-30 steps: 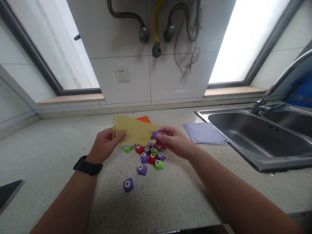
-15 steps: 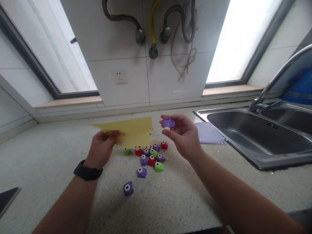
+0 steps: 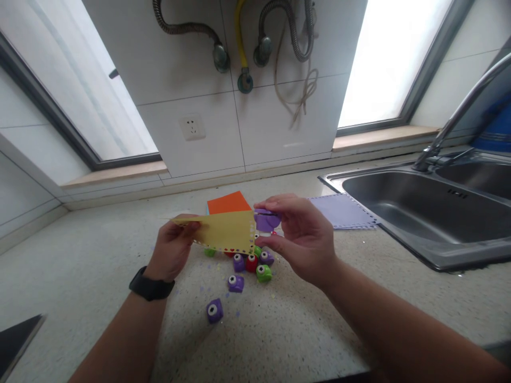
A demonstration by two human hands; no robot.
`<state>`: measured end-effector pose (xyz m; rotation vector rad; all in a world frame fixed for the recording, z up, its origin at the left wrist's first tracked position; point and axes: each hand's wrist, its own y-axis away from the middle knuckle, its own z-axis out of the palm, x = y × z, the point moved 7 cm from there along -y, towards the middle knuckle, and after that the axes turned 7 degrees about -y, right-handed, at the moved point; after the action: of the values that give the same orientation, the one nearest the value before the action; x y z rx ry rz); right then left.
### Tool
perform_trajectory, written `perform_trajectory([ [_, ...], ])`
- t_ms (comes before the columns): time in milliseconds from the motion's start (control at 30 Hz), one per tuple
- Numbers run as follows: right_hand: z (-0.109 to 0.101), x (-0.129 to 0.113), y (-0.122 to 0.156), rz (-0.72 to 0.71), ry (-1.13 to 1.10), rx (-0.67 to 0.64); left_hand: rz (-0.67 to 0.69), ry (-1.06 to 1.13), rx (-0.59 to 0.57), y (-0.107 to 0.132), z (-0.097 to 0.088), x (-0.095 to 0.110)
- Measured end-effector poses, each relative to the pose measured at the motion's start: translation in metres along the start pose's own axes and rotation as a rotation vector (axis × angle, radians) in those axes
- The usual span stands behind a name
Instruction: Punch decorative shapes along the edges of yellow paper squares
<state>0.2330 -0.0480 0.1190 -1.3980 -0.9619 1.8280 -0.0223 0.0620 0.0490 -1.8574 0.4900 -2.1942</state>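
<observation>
My left hand (image 3: 173, 247) pinches the left end of a yellow sheet of paper (image 3: 225, 231), which is held above the counter. Small shaped holes run along the sheet's lower and right edges. Between thumb and fingers, my right hand (image 3: 305, 231) grips a purple craft punch (image 3: 266, 221), its white button facing down. The punch is at the sheet's right edge; whether the paper sits in its slot I cannot tell. Below lie several more punches, among them a red punch (image 3: 251, 263), a green punch (image 3: 264, 273) and a purple punch (image 3: 214, 310). The paper hides part of the group.
An orange sheet (image 3: 229, 202) lies behind the yellow one. Purple paper (image 3: 343, 211) with punched edges rests by the steel sink (image 3: 399, 213) on the right. Tiny paper bits dot the counter (image 3: 279, 330). A dark flat object (image 3: 18, 340) is at the left edge.
My right hand has brought the purple punch left, up to the yellow sheet's right edge. The sheet has dropped slightly, and the orange paper behind it now shows.
</observation>
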Motion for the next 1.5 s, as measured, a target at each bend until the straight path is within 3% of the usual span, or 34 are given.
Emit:
perform_trajectory([
  [167, -0.001, 0.004, 0.001, 0.104, 0.024, 0.052, -0.01, 0.024, 0.008, 0.001, 0.001, 0.002],
  [767, -0.004, 0.024, 0.001, 0.236, -0.028, 0.039, -0.045, -0.046, 0.059, 0.001, -0.002, -0.002],
  [933, -0.013, 0.044, 0.0, 0.378, -0.058, 0.036, -0.085, -0.108, 0.024, 0.003, -0.004, -0.004],
  [1167, -0.023, 0.074, 0.01, 0.7, -0.002, 0.034, -0.136, -0.178, -0.005, 0.002, -0.004, -0.004],
  [1500, -0.024, 0.102, 0.031, 0.978, -0.178, 0.047, -0.253, -0.185, -0.086, 0.005, 0.003, -0.01],
])
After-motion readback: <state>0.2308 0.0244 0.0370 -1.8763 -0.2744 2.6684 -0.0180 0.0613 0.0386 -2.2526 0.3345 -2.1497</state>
